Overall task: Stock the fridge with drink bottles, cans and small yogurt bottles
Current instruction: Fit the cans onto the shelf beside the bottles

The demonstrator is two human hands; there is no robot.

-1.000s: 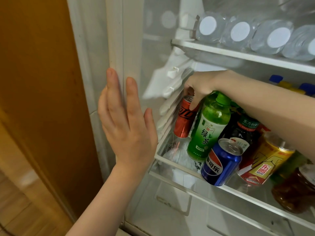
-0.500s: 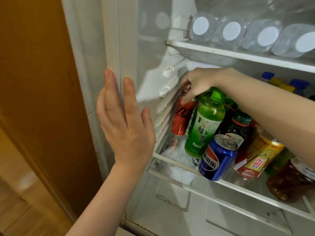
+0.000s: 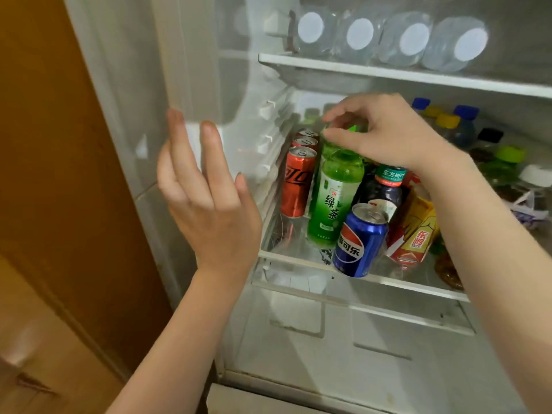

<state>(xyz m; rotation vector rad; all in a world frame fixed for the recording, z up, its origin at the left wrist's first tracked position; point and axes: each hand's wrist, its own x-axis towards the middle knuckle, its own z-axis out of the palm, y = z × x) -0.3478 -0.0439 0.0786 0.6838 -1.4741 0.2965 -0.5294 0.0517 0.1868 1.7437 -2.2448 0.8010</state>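
Observation:
Inside the open fridge, a glass shelf [image 3: 298,260] holds three red cans [image 3: 297,183] in a row along the left wall. Beside them stands a green tea bottle [image 3: 331,201], and a blue cola can [image 3: 358,240] leans at the shelf's front. A dark bottle [image 3: 385,192] and a yellow-red bottle [image 3: 415,231] sit behind the blue can. My right hand [image 3: 388,135] hovers over the green bottle's top with thumb and forefinger apart, gripping nothing. My left hand [image 3: 209,198] is raised in front of the fridge's left frame [image 3: 179,55], fingers relaxed, holding nothing.
Several clear water bottles [image 3: 361,34] lie on the upper shelf, white caps facing out. More bottles with blue, yellow and green caps [image 3: 448,121] crowd the shelf's right side. A white drawer [image 3: 358,339] sits below. A wooden panel [image 3: 59,144] stands to the left.
My right hand let go of the front red can and drew back above the green bottle. My left hand lifted off the fridge frame.

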